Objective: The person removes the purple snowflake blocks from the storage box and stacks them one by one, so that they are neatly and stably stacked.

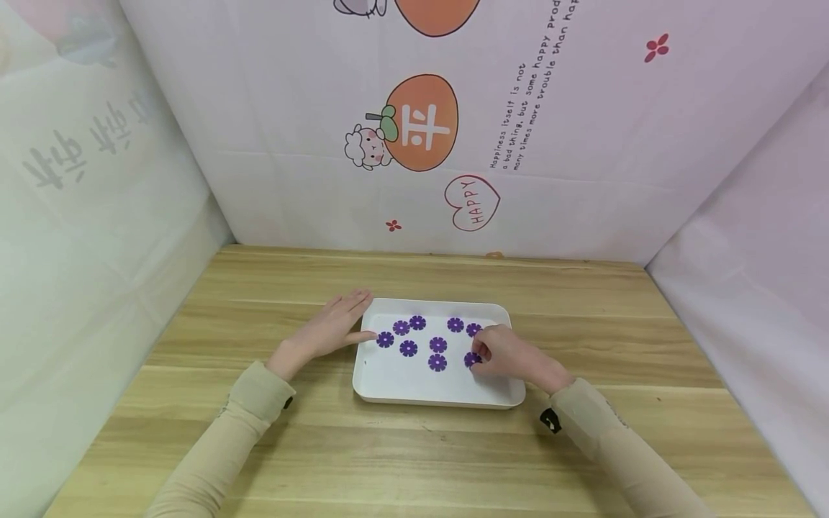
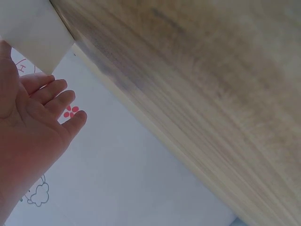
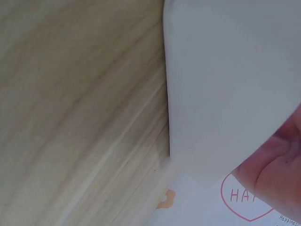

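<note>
A white rectangular tray [image 1: 427, 392] lies on the wooden table, holding several purple snowflake discs, flat and round with notched edges. My left hand [image 1: 330, 324] is at the tray's left rim, fingers straight along its outer side and the thumb reaching over the edge beside a purple disc [image 1: 385, 339]. In the left wrist view the palm and spread fingers of that hand [image 2: 35, 110] show by the tray's corner [image 2: 40, 33]. Over the tray's right end, my right hand [image 1: 508, 352] pinches a purple disc [image 1: 470, 360] between curled fingers and thumb. The tray wall mostly hides that hand [image 3: 277, 169] in the right wrist view.
Another disc [image 1: 473, 329] lies just behind the right hand's fingers, and a pair [image 1: 437, 352] sits mid-tray. Wood-grain tabletop [image 1: 414, 460] surrounds the tray. A printed white cloth [image 1: 291, 180] hangs behind the table and along both sides.
</note>
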Demonstrator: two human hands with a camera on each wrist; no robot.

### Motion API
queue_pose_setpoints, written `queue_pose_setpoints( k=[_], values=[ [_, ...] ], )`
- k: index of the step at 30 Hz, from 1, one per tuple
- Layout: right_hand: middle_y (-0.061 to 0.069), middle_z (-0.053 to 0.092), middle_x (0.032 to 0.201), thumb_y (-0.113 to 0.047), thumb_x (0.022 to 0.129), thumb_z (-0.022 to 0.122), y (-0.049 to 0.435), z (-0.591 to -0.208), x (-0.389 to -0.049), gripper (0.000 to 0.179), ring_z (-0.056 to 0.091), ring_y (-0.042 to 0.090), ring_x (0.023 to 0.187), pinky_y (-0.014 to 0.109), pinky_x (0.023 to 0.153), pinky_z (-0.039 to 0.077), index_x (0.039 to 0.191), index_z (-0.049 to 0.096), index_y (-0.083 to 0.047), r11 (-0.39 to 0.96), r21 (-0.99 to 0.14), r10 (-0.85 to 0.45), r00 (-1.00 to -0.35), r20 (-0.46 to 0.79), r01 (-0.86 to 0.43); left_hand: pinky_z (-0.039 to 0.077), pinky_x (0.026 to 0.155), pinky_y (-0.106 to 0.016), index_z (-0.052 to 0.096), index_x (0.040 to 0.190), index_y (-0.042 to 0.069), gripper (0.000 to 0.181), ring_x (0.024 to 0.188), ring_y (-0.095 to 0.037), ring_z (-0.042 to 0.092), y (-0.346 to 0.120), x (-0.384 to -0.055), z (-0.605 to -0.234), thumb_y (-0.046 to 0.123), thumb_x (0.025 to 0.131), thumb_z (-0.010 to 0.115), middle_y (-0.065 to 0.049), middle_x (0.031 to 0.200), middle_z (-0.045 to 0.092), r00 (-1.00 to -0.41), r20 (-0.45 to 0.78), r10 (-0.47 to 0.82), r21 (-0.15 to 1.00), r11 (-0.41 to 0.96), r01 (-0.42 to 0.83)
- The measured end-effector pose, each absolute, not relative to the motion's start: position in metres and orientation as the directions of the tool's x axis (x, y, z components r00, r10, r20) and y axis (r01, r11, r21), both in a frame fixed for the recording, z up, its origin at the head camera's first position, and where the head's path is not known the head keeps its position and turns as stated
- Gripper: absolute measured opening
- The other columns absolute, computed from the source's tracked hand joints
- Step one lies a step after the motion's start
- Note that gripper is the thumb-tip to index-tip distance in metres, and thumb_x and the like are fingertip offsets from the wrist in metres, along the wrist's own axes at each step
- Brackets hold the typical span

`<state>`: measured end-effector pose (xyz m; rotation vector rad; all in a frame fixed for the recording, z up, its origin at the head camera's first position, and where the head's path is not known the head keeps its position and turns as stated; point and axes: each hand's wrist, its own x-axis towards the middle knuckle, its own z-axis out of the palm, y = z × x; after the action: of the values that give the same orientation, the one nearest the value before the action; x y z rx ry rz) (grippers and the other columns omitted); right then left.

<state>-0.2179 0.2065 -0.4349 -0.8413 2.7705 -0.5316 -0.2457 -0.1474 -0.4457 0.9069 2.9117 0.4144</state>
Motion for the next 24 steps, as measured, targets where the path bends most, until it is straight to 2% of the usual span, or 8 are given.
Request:
queue_pose_setpoints(
  k=[17,24],
  values=[
    [0.0,0.064,0.075,-0.011,0.077,0.081,0.2057,-0.4314,-0.2146,0.017,0.051,0.005,0.068,0.017,0.063,0.05,0.086,0.069,-0.002,0.771,-0.399,-0.573,-0.814,-0.094,-0.496,0.021,0.125,-0.057,0.027,0.154,-0.001,0.084,0.152,-0.037,0.026,-0.1472,-0.2439,-0.4451,0.052,0.096,0.056,-0.02,0.162,0.026,-0.825,0.022,0.565,0.268,0.791,0.549],
    [0.003,0.065,0.078,-0.01,0.078,0.081,0.2068,-0.4272,-0.2142,0.016,0.053,0.006,0.069,0.016,0.064,0.051,0.087,0.069,-0.003,0.765,-0.436,-0.567,-0.817,-0.108,-0.474,0.023,0.124,-0.057,0.028,0.154,-0.002,0.083,0.151,-0.038,0.027,-0.1469,-0.2443,-0.4456,0.052,0.096,0.056,-0.02,0.162,0.028,-0.82,0.037,0.571,0.245,0.79,0.562]
  ],
)
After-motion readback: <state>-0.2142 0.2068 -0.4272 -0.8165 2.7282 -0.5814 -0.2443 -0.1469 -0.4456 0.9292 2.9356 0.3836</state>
